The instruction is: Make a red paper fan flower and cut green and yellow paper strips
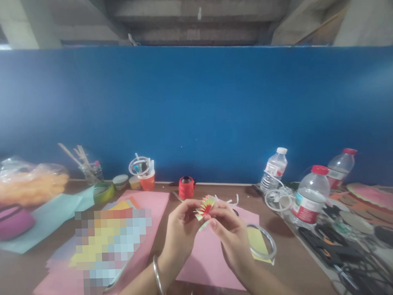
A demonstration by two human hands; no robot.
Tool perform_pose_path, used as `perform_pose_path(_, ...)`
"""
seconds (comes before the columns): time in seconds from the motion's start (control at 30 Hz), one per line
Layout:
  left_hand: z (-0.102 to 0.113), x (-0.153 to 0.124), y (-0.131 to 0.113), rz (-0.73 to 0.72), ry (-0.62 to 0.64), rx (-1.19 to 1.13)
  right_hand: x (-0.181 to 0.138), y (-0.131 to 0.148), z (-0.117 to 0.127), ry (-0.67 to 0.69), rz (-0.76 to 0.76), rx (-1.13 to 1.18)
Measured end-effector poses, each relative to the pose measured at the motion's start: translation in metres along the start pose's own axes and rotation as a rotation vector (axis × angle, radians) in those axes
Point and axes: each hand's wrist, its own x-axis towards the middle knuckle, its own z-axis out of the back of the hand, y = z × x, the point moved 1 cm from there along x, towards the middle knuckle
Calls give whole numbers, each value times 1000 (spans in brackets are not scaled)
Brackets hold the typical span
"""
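A small pleated paper fan (206, 207), yellow-green with red, is held up between both hands near the middle of the view. My left hand (185, 225) pinches its left side between thumb and fingers. On its right side, the thumb and fingers of my right hand (230, 230) are closed on it too. Beneath the hands lies a pink paper sheet (208, 261) on the brown table. A yellow paper piece (258, 240) and a roll of silvery tape (271, 243) rest beside my right hand.
Stacked coloured paper (56, 281) and a blurred-out patch lie left. Behind stand a red round object (186, 188), an orange cup of pens (147, 182) and green tape (104, 193). Bottles (310, 197), coiled cord (278, 198) and dark tools (329, 248) crowd the right. A blue partition (195, 109) rises behind.
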Motion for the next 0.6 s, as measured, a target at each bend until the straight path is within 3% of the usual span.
perform_pose_path(0.23,4,-6,8,-97,-39,1,-1,4,-3,34,25,-66)
perform_pose_path(0.5,3,-6,7,-195,37,132,7,10,-6,36,-147,241)
perform_pose_path(0.6,3,-5,6,-207,49,168,8,11,-4,76,-147,316)
